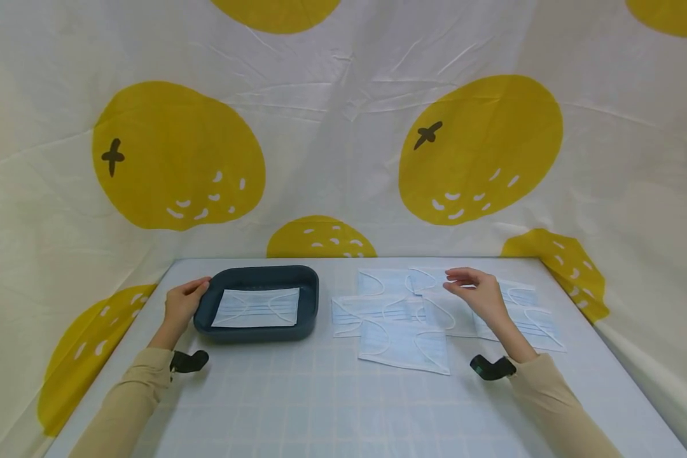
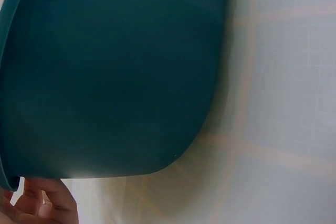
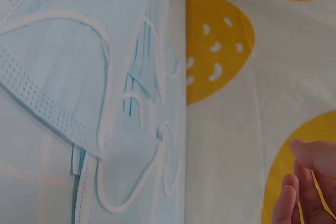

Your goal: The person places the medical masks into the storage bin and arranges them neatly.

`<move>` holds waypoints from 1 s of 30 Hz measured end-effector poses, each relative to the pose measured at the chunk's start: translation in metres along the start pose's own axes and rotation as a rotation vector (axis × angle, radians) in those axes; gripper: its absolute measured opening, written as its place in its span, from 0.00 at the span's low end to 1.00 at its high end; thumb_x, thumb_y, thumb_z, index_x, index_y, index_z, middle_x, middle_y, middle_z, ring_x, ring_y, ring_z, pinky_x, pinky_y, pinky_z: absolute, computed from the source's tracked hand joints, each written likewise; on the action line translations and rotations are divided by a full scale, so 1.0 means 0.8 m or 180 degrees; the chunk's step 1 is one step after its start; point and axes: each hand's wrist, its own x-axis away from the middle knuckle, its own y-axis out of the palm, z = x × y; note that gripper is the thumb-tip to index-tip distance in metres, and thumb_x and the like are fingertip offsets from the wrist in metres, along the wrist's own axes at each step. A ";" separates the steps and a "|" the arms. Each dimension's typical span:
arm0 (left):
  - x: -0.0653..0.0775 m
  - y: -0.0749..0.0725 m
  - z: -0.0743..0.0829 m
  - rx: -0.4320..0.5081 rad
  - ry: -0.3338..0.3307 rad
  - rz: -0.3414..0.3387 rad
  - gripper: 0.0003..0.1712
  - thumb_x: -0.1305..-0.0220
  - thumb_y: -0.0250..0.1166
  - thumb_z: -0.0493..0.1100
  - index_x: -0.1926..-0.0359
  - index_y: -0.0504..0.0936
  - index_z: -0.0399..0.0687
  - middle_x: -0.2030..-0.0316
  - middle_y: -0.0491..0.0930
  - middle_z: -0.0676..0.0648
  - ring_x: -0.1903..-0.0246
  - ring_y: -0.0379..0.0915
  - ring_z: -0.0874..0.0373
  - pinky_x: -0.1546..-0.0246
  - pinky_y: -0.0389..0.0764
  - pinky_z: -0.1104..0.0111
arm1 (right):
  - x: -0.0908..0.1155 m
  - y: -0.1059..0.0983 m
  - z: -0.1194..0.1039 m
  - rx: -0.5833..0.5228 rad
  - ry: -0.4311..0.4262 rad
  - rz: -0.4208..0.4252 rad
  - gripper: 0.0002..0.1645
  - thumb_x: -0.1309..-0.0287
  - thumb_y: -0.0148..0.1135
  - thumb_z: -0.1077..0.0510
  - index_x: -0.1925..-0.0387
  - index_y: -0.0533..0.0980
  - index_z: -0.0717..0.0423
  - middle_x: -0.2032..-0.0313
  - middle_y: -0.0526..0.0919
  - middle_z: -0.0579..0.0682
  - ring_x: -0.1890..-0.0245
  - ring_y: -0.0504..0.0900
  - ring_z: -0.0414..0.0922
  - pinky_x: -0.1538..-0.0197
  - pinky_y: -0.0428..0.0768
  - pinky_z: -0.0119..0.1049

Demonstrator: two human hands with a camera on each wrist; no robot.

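At the left, a dark teal plastic tray (image 1: pixel 252 334) sits on the table with a light blue face mask (image 1: pixel 256 308) lying flat in it. My left hand (image 1: pixel 183 306) grips the tray's left rim. In the left wrist view the tray's outer wall (image 2: pixel 113 77) fills much of the picture, with the left fingers (image 2: pixel 58 195) at its rim. My right hand (image 1: pixel 478 296) hovers over several spread-out face masks, its fingers loosely bent and holding nothing. Nearest the table's front lies one mask (image 1: pixel 403 345). White ear loops (image 3: pixel 107 77) show close up in the right wrist view.
Overlapping masks (image 1: pixel 369 312) lie right of the tray, and others (image 1: pixel 535 327) lie beyond my right wrist. A pale checked cloth covers the table (image 1: pixel 298 401). Behind it hangs a white curtain (image 1: pixel 332 146) with large yellow fruit shapes.
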 end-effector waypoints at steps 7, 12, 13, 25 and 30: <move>0.001 0.001 0.001 -0.0024 0.0034 0.0032 0.25 0.28 0.53 0.50 0.39 0.75 0.39 0.40 0.73 0.37 0.38 0.67 0.47 0.37 0.69 0.56 | 0.004 -0.023 0.011 -0.0026 0.0103 0.0044 0.23 0.41 0.65 0.51 0.48 0.79 0.60 0.53 0.84 0.62 0.65 0.74 0.23 0.60 0.72 0.12; 0.003 0.001 0.003 -0.0027 0.0019 -0.0003 0.25 0.28 0.52 0.50 0.39 0.75 0.39 0.39 0.73 0.37 0.38 0.67 0.46 0.37 0.68 0.56 | 0.007 -0.039 0.027 -0.0032 0.0130 0.0101 0.24 0.40 0.64 0.50 0.47 0.78 0.62 0.52 0.82 0.64 0.67 0.73 0.20 0.61 0.73 0.13; 0.003 0.000 0.004 -0.0028 0.0016 -0.0007 0.25 0.28 0.52 0.50 0.39 0.75 0.39 0.39 0.73 0.36 0.37 0.66 0.46 0.37 0.68 0.55 | 0.008 -0.042 0.029 -0.0010 0.0122 0.0104 0.24 0.40 0.64 0.50 0.47 0.78 0.61 0.52 0.82 0.64 0.66 0.72 0.20 0.61 0.73 0.13; 0.003 0.000 0.004 -0.0061 0.0036 0.0035 0.24 0.28 0.53 0.49 0.39 0.75 0.39 0.40 0.73 0.36 0.37 0.66 0.47 0.37 0.68 0.56 | 0.018 -0.074 0.062 -0.0045 0.0386 -0.0057 0.27 0.38 0.62 0.48 0.43 0.75 0.58 0.49 0.81 0.62 0.61 0.73 0.31 0.62 0.73 0.15; 0.002 0.001 0.005 -0.0058 0.0028 0.0032 0.24 0.29 0.53 0.49 0.39 0.75 0.40 0.40 0.73 0.36 0.37 0.66 0.47 0.37 0.68 0.56 | 0.021 -0.082 0.089 -0.0158 0.0542 -0.0119 0.31 0.42 0.65 0.43 0.43 0.75 0.57 0.50 0.82 0.58 0.57 0.78 0.43 0.62 0.76 0.19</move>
